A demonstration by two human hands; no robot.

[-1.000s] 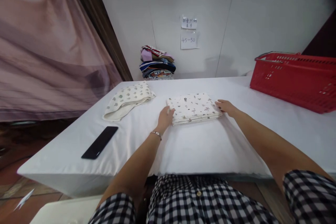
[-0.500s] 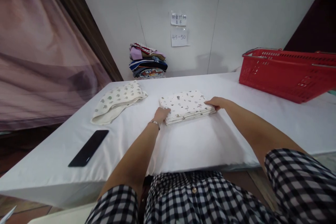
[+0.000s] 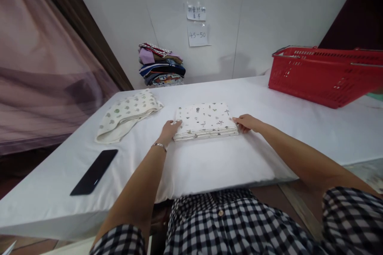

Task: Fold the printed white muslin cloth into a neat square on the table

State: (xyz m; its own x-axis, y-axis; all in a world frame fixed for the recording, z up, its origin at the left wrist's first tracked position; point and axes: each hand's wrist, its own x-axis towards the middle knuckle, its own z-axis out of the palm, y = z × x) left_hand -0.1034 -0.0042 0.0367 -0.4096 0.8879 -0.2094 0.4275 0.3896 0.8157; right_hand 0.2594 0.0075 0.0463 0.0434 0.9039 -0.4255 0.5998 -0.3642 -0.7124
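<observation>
A white cloth with small printed figures [image 3: 206, 119], folded into a layered rectangle, lies flat on the white-covered table [image 3: 209, 163]. At its left edge is my left hand [image 3: 170, 129], thumb on top and fingers closed on the side. My right hand [image 3: 245, 122] pinches the right edge, its other fingers curled beneath. Farther left lies a second cloth, cream with green-grey prints [image 3: 128, 113], loosely folded.
A black phone-like slab [image 3: 94, 172] lies at the table's left front. Stacked folded fabrics [image 3: 161, 65] stand at the back against the wall. A red basket [image 3: 323, 77] sits at the back right. A pink curtain [image 3: 44, 67] hangs at the left.
The folded printed cloth has turned slightly, so its front edge runs more level. Both hands have stayed at its sides. The whole view has shifted a little.
</observation>
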